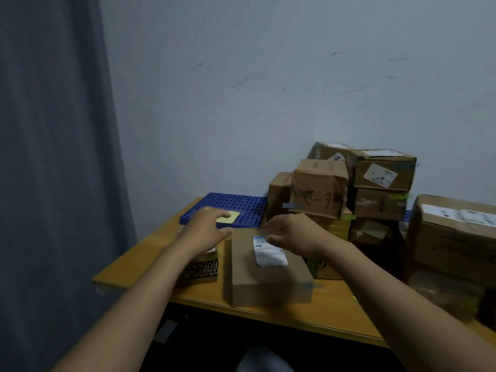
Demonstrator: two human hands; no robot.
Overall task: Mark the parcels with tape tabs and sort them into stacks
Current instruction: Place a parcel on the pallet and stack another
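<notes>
A brown cardboard parcel (257, 275) with a white label (268, 253) lies near the front of the wooden table (330, 304). My right hand (292, 234) hovers over its far right corner with relaxed fingers, the thumb by the label. My left hand (206, 229) reaches out just left of the parcel's far edge, fingers spread, above a small printed box (204, 269). A yellow tab (228, 218) lies on a blue perforated board (241, 208) beyond my left hand. The frame is blurred.
A pile of several taped cardboard parcels (349, 189) stands against the wall at the back right. A larger box (453, 237) sits at the far right. A grey curtain (53, 157) hangs on the left. The table's front edge runs below the parcel.
</notes>
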